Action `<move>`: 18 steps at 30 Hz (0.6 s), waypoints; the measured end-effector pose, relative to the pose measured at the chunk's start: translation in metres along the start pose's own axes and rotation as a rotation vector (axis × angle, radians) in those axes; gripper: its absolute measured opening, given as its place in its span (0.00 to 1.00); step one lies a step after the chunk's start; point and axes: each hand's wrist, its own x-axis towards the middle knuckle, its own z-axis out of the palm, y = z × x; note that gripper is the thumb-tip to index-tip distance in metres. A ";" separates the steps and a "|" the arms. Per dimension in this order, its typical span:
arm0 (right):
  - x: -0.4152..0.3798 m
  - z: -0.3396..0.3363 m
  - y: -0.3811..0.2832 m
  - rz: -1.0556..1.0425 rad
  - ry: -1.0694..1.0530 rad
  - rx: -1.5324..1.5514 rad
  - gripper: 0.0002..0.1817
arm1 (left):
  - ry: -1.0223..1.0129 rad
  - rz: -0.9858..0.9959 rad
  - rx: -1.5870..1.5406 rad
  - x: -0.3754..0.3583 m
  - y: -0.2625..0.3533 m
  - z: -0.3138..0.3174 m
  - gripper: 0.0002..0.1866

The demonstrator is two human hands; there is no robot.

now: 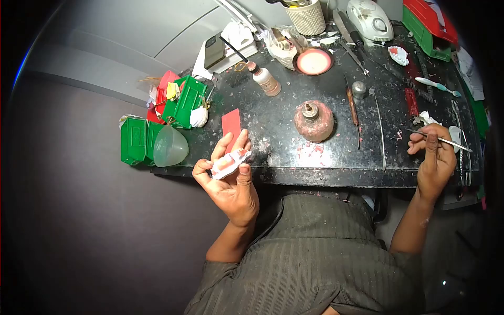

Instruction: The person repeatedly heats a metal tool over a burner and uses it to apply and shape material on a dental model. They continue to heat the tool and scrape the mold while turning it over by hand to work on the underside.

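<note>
My left hand [236, 197] is closed around a white dental plaster cast [227, 166] with pink wax on its upper face. It is raised in front of the bench's near edge. Just behind its fingertips lies a red wax sheet [231, 121]. Over at the right, my right hand [437, 160] pinches a thin metal dental carver [452, 143], whose slim tip points left. A round spirit lamp [314, 123], smeared pink, stands on the dark bench between my hands, with pink wax scraps [313, 152] in front of it.
Green bins [134, 139] and a translucent cup [170, 147] stand at the left edge. Behind are a bottle [266, 81], a phone [214, 51], a dish of pink wax [314, 62] and a white machine [370, 21]. A wood-handled tool [352, 105] and toothbrush [438, 85] lie right.
</note>
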 end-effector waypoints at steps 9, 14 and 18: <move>0.001 -0.001 -0.006 0.170 -0.058 0.048 0.14 | 0.059 -0.397 -0.456 0.000 0.004 -0.011 0.22; 0.005 0.010 -0.013 0.120 -0.097 -0.136 0.16 | 0.069 -0.608 -0.720 0.001 -0.002 -0.020 0.27; 0.008 0.028 -0.037 0.170 -0.082 -0.376 0.15 | 0.087 -0.699 -0.896 0.003 -0.005 -0.029 0.28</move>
